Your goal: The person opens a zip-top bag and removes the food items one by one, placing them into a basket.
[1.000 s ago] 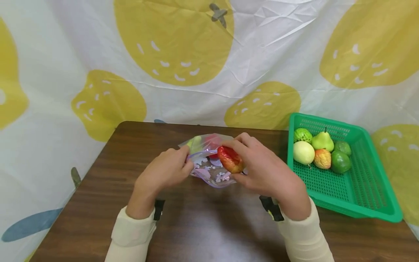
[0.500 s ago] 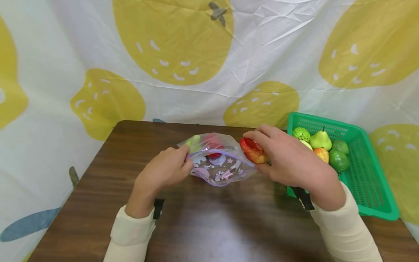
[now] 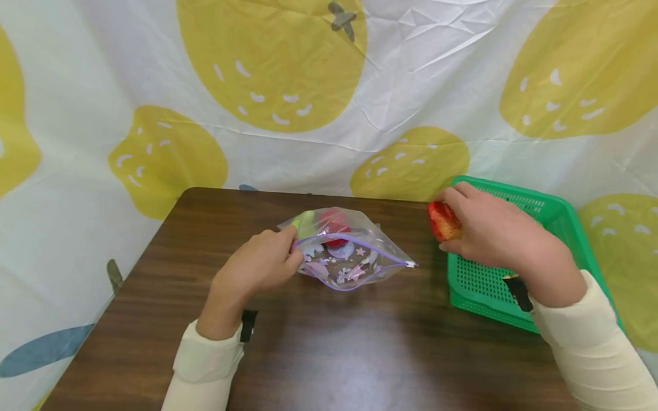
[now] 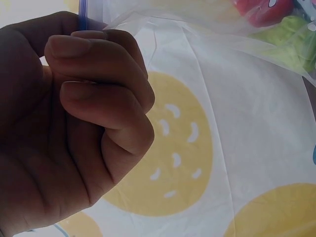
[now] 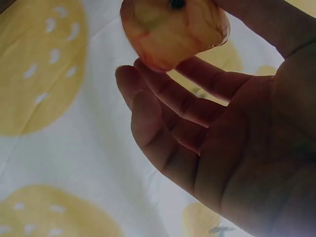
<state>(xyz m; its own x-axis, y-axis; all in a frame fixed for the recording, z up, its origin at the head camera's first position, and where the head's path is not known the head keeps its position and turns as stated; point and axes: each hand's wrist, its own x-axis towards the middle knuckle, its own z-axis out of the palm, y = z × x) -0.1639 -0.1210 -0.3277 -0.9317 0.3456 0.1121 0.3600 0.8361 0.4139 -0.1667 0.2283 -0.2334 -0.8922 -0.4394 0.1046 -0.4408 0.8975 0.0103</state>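
Head view: work appears partway. A red item and a green item lie inside the open-mouthed clear bag, whose left edge the left hand pinches; the red-yellow fruit, outside the bag and unplaced, sits between the right hand's thumb and fingertips, near the green basket.

In the head view we see even, moderately bright light. On the table there lies a pale glare near the lower edge, and a soft shadow is below the bag. The cloth shines along its creases. In both wrist views we find dimmer light: the left hand and the right hand look dark against it.
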